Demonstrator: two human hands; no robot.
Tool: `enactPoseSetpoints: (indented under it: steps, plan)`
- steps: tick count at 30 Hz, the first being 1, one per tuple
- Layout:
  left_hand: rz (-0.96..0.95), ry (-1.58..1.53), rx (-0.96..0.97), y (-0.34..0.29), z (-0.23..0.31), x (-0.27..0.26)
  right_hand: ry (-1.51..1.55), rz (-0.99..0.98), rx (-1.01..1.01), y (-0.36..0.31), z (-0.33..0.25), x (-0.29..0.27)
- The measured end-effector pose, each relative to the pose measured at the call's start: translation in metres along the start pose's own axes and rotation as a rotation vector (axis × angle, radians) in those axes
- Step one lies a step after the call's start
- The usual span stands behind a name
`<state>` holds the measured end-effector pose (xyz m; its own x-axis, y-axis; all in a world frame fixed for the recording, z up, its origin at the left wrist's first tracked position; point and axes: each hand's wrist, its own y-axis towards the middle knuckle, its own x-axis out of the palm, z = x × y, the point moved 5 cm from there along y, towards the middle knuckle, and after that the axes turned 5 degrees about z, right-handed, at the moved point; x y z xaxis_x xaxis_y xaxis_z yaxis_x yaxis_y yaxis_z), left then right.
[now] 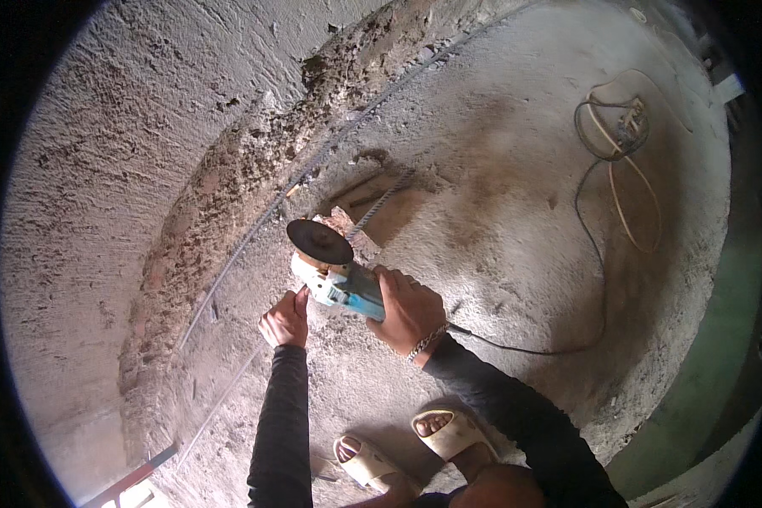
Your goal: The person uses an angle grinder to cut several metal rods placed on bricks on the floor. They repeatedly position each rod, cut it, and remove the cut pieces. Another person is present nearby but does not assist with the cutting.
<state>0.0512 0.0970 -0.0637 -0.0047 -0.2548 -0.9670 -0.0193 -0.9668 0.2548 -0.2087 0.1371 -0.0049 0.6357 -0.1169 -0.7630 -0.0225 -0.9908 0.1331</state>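
My right hand (pixel 410 313) is wrapped round the blue-green body of an angle grinder (pixel 360 292). The grinder's dark round disc (pixel 320 242) faces up toward me, apart from the floor. Close against the grinder's pale head, my left hand (pixel 285 321) is closed, with its fingers curled; what it grips is hidden. A ribbed steel bar (pixel 381 204) slants from a hollow in the floor to behind the grinder. Beyond my left hand, a thin rod (pixel 220 401) runs on toward the lower left; whether it is the same bar, I cannot tell.
The grinder's cord (pixel 533 350) curves right to a coil of cable (pixel 615 152). Another long bar (pixel 262 224) lies along the broken foot of the rough wall (pixel 135 127). Broken rubble (pixel 340 222) lies behind the disc. My sandalled feet (pixel 368 461) stand close below.
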Motion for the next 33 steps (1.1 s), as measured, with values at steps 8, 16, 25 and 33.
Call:
enactPoseSetpoints:
  steps: [8, 16, 25, 33]
  plan:
    - [-0.030, 0.005, -0.011, 0.001, 0.000, 0.000, 0.108, -0.030, 0.151, 0.012, 0.020, 0.005]
    - [0.028, 0.026, -0.013, 0.001, 0.001, 0.000, 0.144, -0.017, 0.193, 0.011, 0.026, 0.009]
    - [-0.041, -0.009, -0.021, 0.002, -0.001, 0.000, 0.165, -0.043, 0.214, 0.006, 0.024, 0.011]
    - [-0.006, 0.004, -0.006, 0.001, -0.003, 0.004, 0.152, -0.090, 0.239, 0.005, 0.022, 0.013]
